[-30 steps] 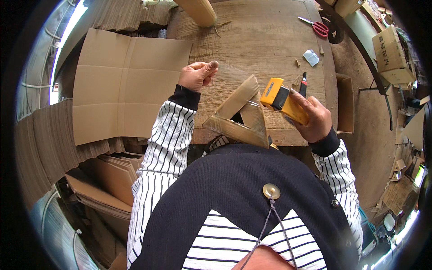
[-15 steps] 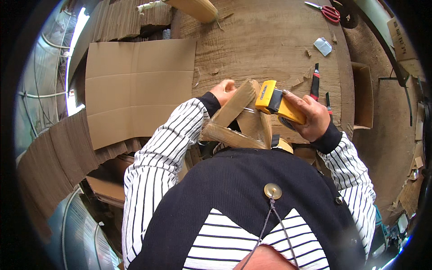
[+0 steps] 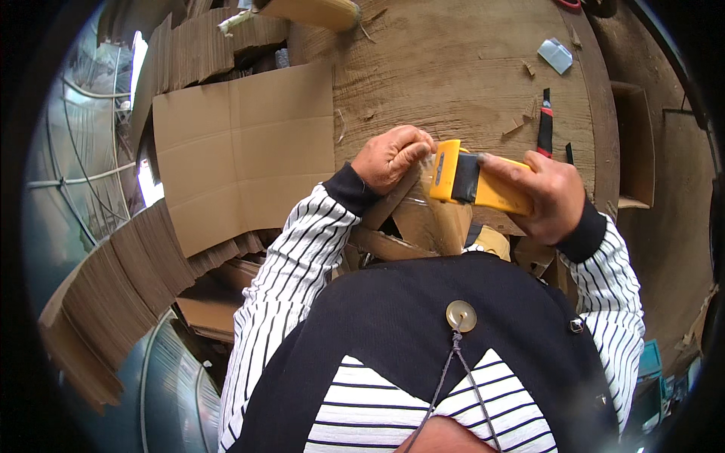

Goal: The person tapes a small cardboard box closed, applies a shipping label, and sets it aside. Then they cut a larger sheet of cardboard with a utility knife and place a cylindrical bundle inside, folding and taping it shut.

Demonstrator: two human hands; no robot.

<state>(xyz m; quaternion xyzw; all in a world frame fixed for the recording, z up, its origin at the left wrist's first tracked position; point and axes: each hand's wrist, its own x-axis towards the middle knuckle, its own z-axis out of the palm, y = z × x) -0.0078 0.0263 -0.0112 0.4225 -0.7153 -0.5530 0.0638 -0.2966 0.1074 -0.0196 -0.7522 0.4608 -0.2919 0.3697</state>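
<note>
My left hand [image 3: 391,158] pinches clear tape [image 3: 424,170] at the top corner of a triangular cardboard frame [image 3: 389,243] held against my dark apron front. The frame is partly hidden by my hands. My right hand [image 3: 551,192] grips a yellow tape dispenser [image 3: 491,189] with a black band, its head over the frame's right side, close beside my left fingertips. A black utility knife with a red band [image 3: 545,132] lies on the wooden table just beyond my right hand.
A flat cardboard sheet [image 3: 242,143] and stacked cardboard [image 3: 106,294] are at the left. A rolled tan bundle [image 3: 310,11], a pale blue item [image 3: 554,55] and cardboard scraps [image 3: 515,125] lie on the table [image 3: 423,68]. An open carton [image 3: 633,147] stands at the right.
My left hand has moved down and right to the frame's top corner, beside the dispenser. My right hand has shifted slightly right, still holding the dispenser. The view has shifted.
</note>
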